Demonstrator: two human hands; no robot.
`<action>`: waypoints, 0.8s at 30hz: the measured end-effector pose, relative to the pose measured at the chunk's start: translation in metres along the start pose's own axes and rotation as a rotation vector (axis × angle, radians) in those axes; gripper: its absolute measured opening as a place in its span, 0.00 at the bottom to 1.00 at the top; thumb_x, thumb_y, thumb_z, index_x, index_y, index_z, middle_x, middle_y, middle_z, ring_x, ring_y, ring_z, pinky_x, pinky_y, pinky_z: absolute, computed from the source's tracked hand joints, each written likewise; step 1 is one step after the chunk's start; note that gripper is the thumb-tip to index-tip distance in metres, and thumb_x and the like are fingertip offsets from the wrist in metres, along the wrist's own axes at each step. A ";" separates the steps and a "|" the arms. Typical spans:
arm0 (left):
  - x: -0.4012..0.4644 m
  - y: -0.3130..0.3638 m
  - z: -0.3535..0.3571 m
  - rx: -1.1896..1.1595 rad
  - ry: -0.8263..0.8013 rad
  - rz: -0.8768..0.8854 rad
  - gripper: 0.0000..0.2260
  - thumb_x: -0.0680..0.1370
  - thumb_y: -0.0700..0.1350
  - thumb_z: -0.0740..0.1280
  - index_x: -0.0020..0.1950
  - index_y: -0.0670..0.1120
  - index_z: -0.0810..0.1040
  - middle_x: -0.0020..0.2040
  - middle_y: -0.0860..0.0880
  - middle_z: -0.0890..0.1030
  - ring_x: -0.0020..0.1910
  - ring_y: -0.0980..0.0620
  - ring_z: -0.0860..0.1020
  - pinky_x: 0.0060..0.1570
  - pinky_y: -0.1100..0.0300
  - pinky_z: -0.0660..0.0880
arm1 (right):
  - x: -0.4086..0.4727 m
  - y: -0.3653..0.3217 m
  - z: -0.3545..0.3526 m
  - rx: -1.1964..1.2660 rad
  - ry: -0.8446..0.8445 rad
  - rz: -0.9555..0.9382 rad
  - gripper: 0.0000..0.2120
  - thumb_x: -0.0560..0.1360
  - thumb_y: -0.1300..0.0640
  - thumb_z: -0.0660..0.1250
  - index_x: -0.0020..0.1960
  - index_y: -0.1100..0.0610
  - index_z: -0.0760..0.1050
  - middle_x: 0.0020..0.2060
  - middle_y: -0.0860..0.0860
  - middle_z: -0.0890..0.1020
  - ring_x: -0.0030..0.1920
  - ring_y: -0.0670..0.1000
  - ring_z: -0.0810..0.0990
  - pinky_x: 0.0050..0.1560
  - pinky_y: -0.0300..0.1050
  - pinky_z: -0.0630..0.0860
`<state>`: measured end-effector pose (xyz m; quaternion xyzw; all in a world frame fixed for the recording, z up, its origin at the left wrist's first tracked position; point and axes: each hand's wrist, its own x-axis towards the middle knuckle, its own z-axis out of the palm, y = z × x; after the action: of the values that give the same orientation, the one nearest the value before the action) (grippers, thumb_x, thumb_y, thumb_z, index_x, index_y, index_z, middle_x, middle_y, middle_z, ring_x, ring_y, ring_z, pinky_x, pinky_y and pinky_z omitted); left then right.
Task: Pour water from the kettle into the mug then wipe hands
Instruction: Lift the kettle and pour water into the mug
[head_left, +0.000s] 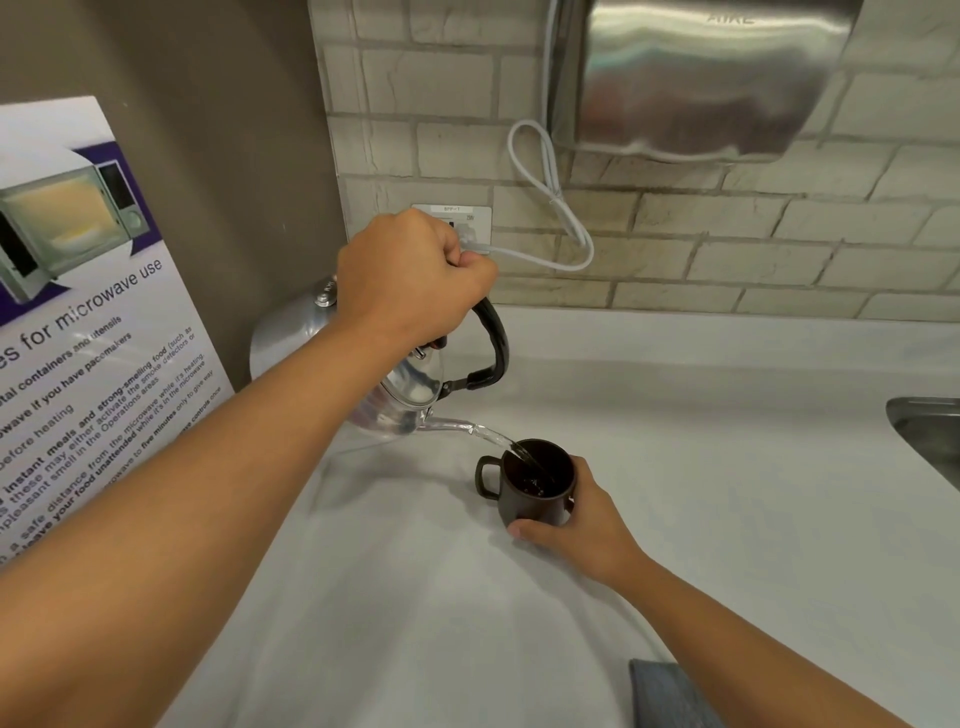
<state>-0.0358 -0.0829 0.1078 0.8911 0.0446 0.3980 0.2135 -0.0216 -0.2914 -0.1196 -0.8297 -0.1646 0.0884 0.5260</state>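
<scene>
Steel kettle (400, 395): one, tilted, spout toward the one dark brown mug (535, 483), held above the bench (727, 467) near its back left corner. One stream of water (493, 439) runs from the spout into the mug. Left hand (410, 280): fist closed around the kettle's black handle. Right hand (576, 514): fingers curled around the mug's near side, thumb against its base; the mug stands on the bench, mid-surface, its handle pointing left. One grey cloth (670, 696) lies at the bench's front edge. One sink (930, 436) sits at the right edge. One wall-mounted hand dryer (701, 78) hangs above; its white cable (550, 208) loops to the socket (467, 218), which the left hand partly hides. One microwave notice (88, 322) leans at left.
</scene>
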 end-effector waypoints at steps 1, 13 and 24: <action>0.000 0.000 0.000 0.000 0.000 0.002 0.12 0.65 0.46 0.64 0.25 0.40 0.71 0.20 0.51 0.63 0.22 0.51 0.62 0.29 0.61 0.68 | 0.000 0.000 0.000 0.000 0.001 -0.002 0.36 0.59 0.54 0.82 0.59 0.43 0.65 0.54 0.37 0.77 0.52 0.27 0.72 0.46 0.21 0.69; -0.012 -0.019 0.007 -0.133 0.025 -0.121 0.15 0.65 0.45 0.65 0.21 0.44 0.63 0.19 0.50 0.59 0.22 0.53 0.58 0.26 0.64 0.60 | -0.001 -0.001 -0.001 0.016 -0.012 -0.005 0.38 0.59 0.53 0.82 0.63 0.48 0.66 0.55 0.38 0.77 0.54 0.29 0.73 0.47 0.21 0.69; -0.031 -0.048 0.025 -0.440 0.044 -0.318 0.16 0.64 0.44 0.65 0.19 0.46 0.63 0.16 0.54 0.57 0.20 0.58 0.56 0.21 0.66 0.56 | -0.002 -0.002 -0.001 0.008 -0.004 0.009 0.38 0.58 0.53 0.82 0.62 0.48 0.67 0.54 0.38 0.77 0.52 0.28 0.73 0.46 0.21 0.68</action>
<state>-0.0346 -0.0559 0.0519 0.7963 0.1012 0.3786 0.4607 -0.0230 -0.2921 -0.1170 -0.8280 -0.1614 0.0934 0.5288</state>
